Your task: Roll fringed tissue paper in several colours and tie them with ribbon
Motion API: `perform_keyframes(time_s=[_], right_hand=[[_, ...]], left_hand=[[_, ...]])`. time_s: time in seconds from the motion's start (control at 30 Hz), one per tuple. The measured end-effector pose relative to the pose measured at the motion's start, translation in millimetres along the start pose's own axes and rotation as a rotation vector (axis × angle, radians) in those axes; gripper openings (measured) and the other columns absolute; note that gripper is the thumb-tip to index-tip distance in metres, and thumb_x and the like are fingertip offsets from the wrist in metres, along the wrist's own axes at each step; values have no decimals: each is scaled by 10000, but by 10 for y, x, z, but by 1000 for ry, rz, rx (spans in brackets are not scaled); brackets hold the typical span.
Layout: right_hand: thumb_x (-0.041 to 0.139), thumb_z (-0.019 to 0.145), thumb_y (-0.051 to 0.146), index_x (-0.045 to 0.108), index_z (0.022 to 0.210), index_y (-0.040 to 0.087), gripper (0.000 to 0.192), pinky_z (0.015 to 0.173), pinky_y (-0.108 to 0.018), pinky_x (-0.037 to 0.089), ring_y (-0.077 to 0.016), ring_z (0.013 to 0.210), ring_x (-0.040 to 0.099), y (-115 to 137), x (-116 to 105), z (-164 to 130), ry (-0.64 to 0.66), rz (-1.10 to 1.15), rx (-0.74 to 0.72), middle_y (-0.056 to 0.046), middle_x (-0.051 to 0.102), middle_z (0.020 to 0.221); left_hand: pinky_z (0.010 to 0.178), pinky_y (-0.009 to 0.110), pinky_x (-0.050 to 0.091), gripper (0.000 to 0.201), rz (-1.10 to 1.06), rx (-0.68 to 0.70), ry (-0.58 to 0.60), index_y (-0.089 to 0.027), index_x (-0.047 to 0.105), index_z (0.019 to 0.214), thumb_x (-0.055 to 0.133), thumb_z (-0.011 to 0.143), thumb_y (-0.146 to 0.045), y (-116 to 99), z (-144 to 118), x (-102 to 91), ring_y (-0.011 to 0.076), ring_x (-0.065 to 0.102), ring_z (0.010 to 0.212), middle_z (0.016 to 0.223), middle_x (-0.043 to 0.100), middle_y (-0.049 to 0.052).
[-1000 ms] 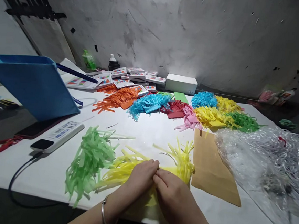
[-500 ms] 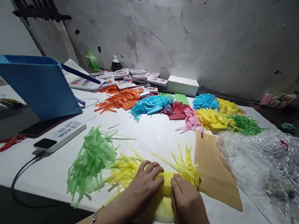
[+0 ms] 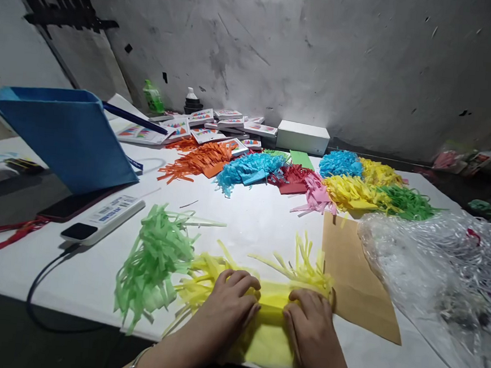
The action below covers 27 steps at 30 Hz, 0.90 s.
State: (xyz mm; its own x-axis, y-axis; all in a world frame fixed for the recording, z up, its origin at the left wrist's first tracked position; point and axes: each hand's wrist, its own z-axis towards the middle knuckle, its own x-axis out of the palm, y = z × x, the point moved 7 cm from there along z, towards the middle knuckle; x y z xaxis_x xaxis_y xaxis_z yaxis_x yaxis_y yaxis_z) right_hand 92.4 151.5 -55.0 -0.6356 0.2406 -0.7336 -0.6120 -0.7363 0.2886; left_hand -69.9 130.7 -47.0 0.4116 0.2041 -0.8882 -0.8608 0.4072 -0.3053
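A yellow fringed paper sheet (image 3: 272, 299) lies at the near edge of the white table (image 3: 247, 218). My left hand (image 3: 230, 304) presses down on its left part, fingers curled over a fold. My right hand (image 3: 308, 325) presses its right part, fingertips on the same fold. Yellow strips fan out on both sides of my hands. A light green fringed paper bundle (image 3: 154, 259) lies just left of my left hand. A brown paper sheet (image 3: 355, 277) lies right of my right hand.
Piles of orange (image 3: 196, 160), blue (image 3: 249, 170), red, pink, yellow (image 3: 351, 192) and green shredded paper line the far side. A blue bag (image 3: 68, 136) stands at left, beside a white remote-like device (image 3: 104, 218) and a cable. A clear plastic bag (image 3: 438, 273) lies at right. Small boxes sit by the wall.
My hands have moved apart from a pinch at the middle and now press flat on the yellow paper, which shows a wider folded band between them.
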Motion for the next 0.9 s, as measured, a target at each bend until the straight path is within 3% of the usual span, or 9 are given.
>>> perform_keyframes(time_s=[0.17,0.37,0.47,0.53,0.6,0.7,0.77,0.83,0.9], right_hand=[[441,958,167,561,723,235,273,793,-411,319,-235,774,522,-140,126,91,90,-151,148,-25,589,767],[462,884,102,570,774,220,194,847,-484,327,-286,844,538,-143,26,138,64,-274,224,-78,606,826],[420,912,65,610,927,206,238,975,-487,318,-275,979,558,56,-30,196,3,-194,34,-92,644,996],[403,955,74,604,869,201,253,947,-419,350,-226,883,556,195,7,202,17,-110,-145,-60,639,903],[396,978,80,570,751,197,309,845,-359,377,-192,728,498,246,70,181,53,-86,-236,-27,582,742],[406,980,80,560,722,189,320,771,-327,374,-189,696,468,204,80,162,20,-73,-194,-29,547,705],[424,983,107,576,769,185,274,776,-321,376,-191,735,495,197,69,160,0,-44,-149,-35,561,751],[416,999,154,602,849,179,240,798,-327,380,-194,767,512,232,79,166,1,-32,-136,-41,581,803],[360,1019,154,617,871,172,297,812,-344,377,-195,747,500,275,96,172,0,-53,-152,-42,584,790]], left_hand=[[927,492,378,153,-66,-231,100,-175,654,759,590,895,-144,101,51,1,274,579,1046,1080,669,73],[910,481,395,121,-24,-350,184,-166,643,726,640,846,-175,161,120,34,268,588,998,987,656,59],[904,474,408,127,12,-348,212,-173,652,726,643,852,-184,164,173,33,271,589,1000,981,661,58],[894,473,420,127,23,-350,220,-176,653,730,653,856,-193,172,182,31,275,593,992,973,666,60],[892,481,428,49,19,-334,179,-177,661,814,687,846,-205,171,169,21,278,599,985,1001,670,70],[974,550,378,269,23,-173,4,-197,646,1026,776,793,-233,71,131,-4,321,570,1106,1196,650,109],[1066,579,283,204,38,-10,-126,-227,640,997,751,828,-205,-47,92,3,320,531,1196,1254,643,86],[1117,547,225,90,42,94,-222,-225,626,886,638,913,-141,-132,60,25,271,538,1188,1163,681,46],[1122,497,237,185,29,135,-269,-211,606,829,544,960,-96,-168,56,38,231,556,1130,1056,695,29]])
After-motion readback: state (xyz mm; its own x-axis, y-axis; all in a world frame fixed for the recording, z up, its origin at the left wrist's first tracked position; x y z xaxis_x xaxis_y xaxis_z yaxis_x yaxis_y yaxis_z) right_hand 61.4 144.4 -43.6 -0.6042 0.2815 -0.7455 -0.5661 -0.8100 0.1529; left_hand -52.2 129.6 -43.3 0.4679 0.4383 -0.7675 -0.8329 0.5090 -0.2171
